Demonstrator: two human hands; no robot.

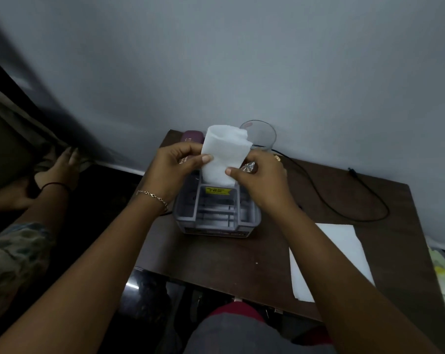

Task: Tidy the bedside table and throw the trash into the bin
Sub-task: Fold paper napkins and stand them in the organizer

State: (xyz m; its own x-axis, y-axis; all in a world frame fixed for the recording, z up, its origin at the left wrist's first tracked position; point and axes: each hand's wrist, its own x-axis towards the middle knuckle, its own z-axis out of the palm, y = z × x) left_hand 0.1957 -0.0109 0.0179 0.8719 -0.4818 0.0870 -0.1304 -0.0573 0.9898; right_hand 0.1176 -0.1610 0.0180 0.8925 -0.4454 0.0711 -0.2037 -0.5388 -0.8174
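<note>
Both hands pinch a white tissue (224,154) above the grey organizer (216,213), mid-table (216,259).
Left hand (176,162) and right hand (259,175) each grip a side edge. The tissue hides the organizer's far end. Glass (263,135) and maroon case (192,136) behind are mostly covered, and the case label is unreadable.

Dim overall, with a cold grey-blue cast. Paler on the wall (318,60) at the right, darker toward the left. Heavily smeared by motion blur at the upper left of the frame. Brightest on the tissue (225,154) and the paper (346,236), almost without detail. Small glare on the glossy floor (130,286) at lower centre. Nearly black beside the table (216,256). Slightly soft everywhere, curved at the edges.
</note>
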